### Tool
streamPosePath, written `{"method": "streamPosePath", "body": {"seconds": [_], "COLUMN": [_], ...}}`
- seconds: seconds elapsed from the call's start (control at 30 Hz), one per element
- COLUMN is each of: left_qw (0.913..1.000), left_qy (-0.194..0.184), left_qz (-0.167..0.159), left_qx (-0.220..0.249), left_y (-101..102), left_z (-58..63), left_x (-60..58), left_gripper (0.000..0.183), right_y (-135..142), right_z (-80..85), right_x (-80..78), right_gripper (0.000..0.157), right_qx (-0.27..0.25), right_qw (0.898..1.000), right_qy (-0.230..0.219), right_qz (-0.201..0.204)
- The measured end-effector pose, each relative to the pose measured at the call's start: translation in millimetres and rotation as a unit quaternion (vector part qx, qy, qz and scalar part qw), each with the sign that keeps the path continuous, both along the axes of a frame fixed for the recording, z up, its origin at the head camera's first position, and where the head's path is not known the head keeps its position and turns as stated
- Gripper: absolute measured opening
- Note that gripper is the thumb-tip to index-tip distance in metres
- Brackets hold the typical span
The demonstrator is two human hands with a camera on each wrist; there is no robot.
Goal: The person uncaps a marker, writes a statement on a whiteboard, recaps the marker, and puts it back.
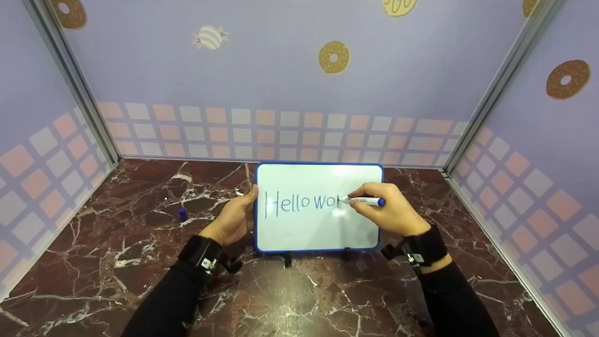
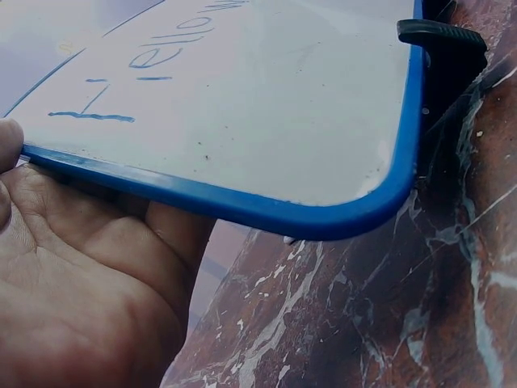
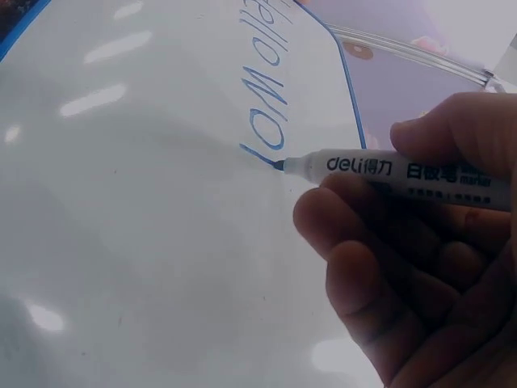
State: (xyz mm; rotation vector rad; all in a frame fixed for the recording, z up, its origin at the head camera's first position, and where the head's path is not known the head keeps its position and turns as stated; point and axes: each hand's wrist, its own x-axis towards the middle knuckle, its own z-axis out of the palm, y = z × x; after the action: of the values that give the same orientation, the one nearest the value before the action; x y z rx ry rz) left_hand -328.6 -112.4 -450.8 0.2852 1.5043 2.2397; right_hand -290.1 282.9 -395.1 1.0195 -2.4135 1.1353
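While the head view was taken in, a whiteboard (image 1: 299, 234) was seen standing on the marble tabletop (image 1: 290, 304), with black supports (image 1: 288, 260) at its lower edge. Its left edge was gripped by the left hand (image 1: 233, 217), and a white marker (image 1: 367, 201) was pinched by the right hand (image 1: 392, 209) near the end of the blue lettering (image 1: 302, 203), "Hello wo" and part of another letter. A blue cap (image 1: 182, 215) was placed on the tabletop, left of the left hand. In the left wrist view, the board's edge was held with the thumb in front; the fingertips behind were hidden. In the right wrist view, the marker was clasped between thumb and bent fingers, its dark nib (image 3: 279, 165) set at the last stroke.
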Motion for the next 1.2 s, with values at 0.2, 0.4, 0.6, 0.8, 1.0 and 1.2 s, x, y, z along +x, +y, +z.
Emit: {"method": "streamPosePath", "body": {"seconds": [0.2, 0.4, 0.6, 0.8, 1.0, 1.2], "left_qw": [1.0, 1.0, 1.0, 1.0, 1.0, 1.0], "left_qy": [-0.002, 0.001, 0.0, -0.001, 0.001, 0.0], "left_qz": [0.003, 0.004, 0.006, 0.004, 0.001, 0.006], "left_qx": [0.0, -0.003, -0.001, 0.0, -0.001, -0.001], "left_y": [0.3, 0.0, 0.9, 0.9, 0.5, 0.9], "left_z": [0.0, 0.1, -0.4, -0.7, -1.5, -2.0], "left_x": [-0.2, -0.4, -1.0, -0.8, -0.4, -0.5], "left_gripper": [0.051, 0.053, 0.054, 0.054, 0.054, 0.053], "right_y": [-0.5, -0.8, -0.5, -0.1, 1.3, 1.8], "right_z": [0.7, 1.9, 1.6, 1.6, 2.3, 4.1], "right_x": [0.2, -0.3, 0.0, 0.7, 1.4, 2.1], "right_gripper": [0.011, 0.011, 0.01, 0.011, 0.009, 0.01], "right_qx": [0.0, 0.002, -0.006, -0.011, -0.011, -0.008], "right_qw": [1.0, 1.0, 1.0, 1.0, 1.0, 0.999], "right_qy": [-0.002, 0.0, 0.0, 0.003, -0.012, -0.012], "right_qz": [0.0, -0.005, -0.009, -0.016, -0.024, -0.032]}}
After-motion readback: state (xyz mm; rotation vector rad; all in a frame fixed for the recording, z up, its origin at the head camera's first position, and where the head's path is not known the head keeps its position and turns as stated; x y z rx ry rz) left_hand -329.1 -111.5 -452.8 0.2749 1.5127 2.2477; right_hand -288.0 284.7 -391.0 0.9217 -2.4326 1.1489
